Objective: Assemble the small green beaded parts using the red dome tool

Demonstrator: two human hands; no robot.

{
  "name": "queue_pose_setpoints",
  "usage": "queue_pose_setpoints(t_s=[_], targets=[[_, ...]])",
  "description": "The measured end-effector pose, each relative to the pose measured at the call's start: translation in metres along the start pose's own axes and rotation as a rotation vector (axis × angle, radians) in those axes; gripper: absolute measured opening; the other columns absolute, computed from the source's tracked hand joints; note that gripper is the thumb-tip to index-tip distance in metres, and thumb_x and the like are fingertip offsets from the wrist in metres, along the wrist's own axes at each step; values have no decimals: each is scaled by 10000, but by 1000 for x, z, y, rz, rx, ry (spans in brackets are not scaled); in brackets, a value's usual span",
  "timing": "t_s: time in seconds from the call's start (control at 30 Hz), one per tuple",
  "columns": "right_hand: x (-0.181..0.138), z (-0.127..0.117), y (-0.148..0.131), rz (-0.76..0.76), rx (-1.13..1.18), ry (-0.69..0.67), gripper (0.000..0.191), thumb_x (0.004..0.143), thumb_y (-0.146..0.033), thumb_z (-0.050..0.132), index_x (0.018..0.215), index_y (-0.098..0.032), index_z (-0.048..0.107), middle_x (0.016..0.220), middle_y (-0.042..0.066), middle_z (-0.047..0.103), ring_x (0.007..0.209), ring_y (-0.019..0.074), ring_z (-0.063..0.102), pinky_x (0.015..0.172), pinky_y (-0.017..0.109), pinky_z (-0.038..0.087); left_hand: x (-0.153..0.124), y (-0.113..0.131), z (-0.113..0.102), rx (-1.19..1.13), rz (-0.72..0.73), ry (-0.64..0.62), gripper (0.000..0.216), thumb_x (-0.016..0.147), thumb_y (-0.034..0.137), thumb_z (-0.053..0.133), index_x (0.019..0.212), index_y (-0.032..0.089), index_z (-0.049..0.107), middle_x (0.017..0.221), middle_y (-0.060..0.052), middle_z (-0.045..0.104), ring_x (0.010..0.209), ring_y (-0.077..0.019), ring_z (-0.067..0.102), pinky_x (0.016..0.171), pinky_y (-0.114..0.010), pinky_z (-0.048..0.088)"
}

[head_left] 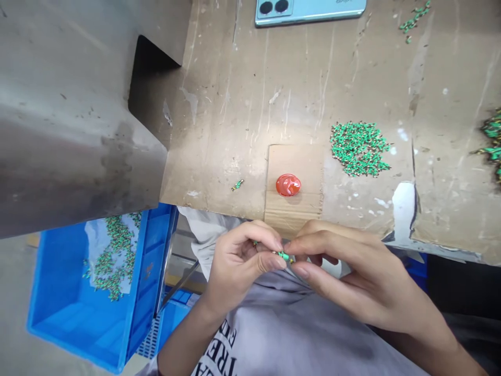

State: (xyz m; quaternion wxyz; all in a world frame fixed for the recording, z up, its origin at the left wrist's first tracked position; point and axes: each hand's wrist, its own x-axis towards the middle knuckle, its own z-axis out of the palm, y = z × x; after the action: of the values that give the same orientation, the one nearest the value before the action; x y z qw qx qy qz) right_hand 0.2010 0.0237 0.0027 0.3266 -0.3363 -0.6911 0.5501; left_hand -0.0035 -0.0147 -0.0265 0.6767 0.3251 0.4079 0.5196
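My left hand (246, 261) pinches a small green piece (283, 255) with gold-coloured ends between thumb and forefinger, in front of the table's near edge. A second bit of green shows among its curled fingers. My right hand (348, 266) meets it from the other side, its thumb and forefinger drawn together at the piece's right end. What lies between those right fingertips is too small to tell. Just beyond my hands, a small shiny red dish (288, 185) rests on a square of cardboard (295, 156). A single green piece (237, 185) lies to the left of it.
A pile of similar green pieces (359, 149) lies right of the dish, with more at the right edge. A phone (311, 11) lies at the far side. On the left are a metal machine body (78, 115) and, below it, a blue crate (82, 334) holding many such pieces.
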Motion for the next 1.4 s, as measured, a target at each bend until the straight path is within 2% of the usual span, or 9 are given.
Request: queue_pose_setpoints(t_s=[0.23, 0.33, 0.5, 0.63, 0.7, 0.8, 1.07, 1.27, 1.4], targets=[[-5, 4, 0, 57, 27, 13, 125, 1024, -174, 737, 1137, -226, 723, 859, -36, 769, 695, 74, 683, 689, 159, 549, 0, -2, 4, -15, 37, -10, 139, 882, 203, 912, 959, 244, 804, 879, 2, 734, 767, -122, 675, 691, -206, 556], [-7, 7, 0, 86, 113, 30, 193, 1008, -144, 743, 1170, -248, 730, 902, -26, 824, 694, 93, 757, 684, 160, 598, 0, -2, 6, 39, 91, 10, 143, 869, 222, 926, 924, 239, 795, 846, 6, 725, 752, -117, 672, 666, -190, 542], [-4, 13, -2, 124, 197, 84, 158, 981, -119, 738, 1108, -209, 711, 811, -8, 840, 664, 127, 806, 657, 166, 625, -1, -2, 8, 122, 159, 64, 149, 856, 260, 940, 889, 230, 798, 846, 3, 726, 747, -116, 691, 648, -188, 552], [0, 15, -4, 150, 284, 107, 120, 982, -105, 721, 1050, -202, 701, 740, -29, 822, 619, 99, 782, 631, 127, 611, -1, -1, 12, 131, 222, 55, 179, 857, 282, 935, 926, 226, 780, 849, 16, 711, 640, -90, 669, 555, -175, 539], [1, 14, -5, 156, 308, 114, 124, 983, -95, 716, 1039, -205, 700, 759, -35, 827, 634, 80, 782, 638, 97, 600, 1, 0, 13, 143, 262, 49, 213, 842, 279, 946, 936, 222, 764, 833, 21, 705, 635, -90, 670, 565, -176, 554], [1, 13, -6, 146, 298, 115, 121, 982, -99, 722, 1024, -211, 704, 771, -41, 827, 640, 71, 779, 651, 88, 596, 3, 1, 12, 194, 310, 37, 237, 819, 257, 963, 888, 211, 741, 803, 20, 698, 674, -104, 681, 618, -190, 582], [-2, 12, -5, 106, 242, 97, 137, 967, -82, 728, 1023, -207, 724, 778, -11, 824, 631, 111, 778, 635, 151, 614, 2, -2, 8, 226, 364, 17, 267, 783, 222, 985, 860, 211, 730, 806, 30, 712, 663, -99, 682, 619, -194, 586], [-2, 13, -1, 44, 214, 75, 155, 967, -92, 714, 1062, -215, 710, 797, -7, 800, 619, 119, 747, 606, 186, 592, -1, -4, 6, 284, 409, 39, 183, 895, 241, 900, 836, 207, 730, 789, 4, 738, 663, -117, 693, 618, -225, 569], [-3, 14, 0, 37, 213, 40, 137, 982, -102, 704, 1058, -216, 712, 803, -2, 790, 632, 124, 740, 612, 197, 585, -1, -4, 7, 323, 429, 48, 208, 981, 260, 813, 809, 207, 709, 763, -5, 728, 640, -125, 671, 606, -254, 542]])
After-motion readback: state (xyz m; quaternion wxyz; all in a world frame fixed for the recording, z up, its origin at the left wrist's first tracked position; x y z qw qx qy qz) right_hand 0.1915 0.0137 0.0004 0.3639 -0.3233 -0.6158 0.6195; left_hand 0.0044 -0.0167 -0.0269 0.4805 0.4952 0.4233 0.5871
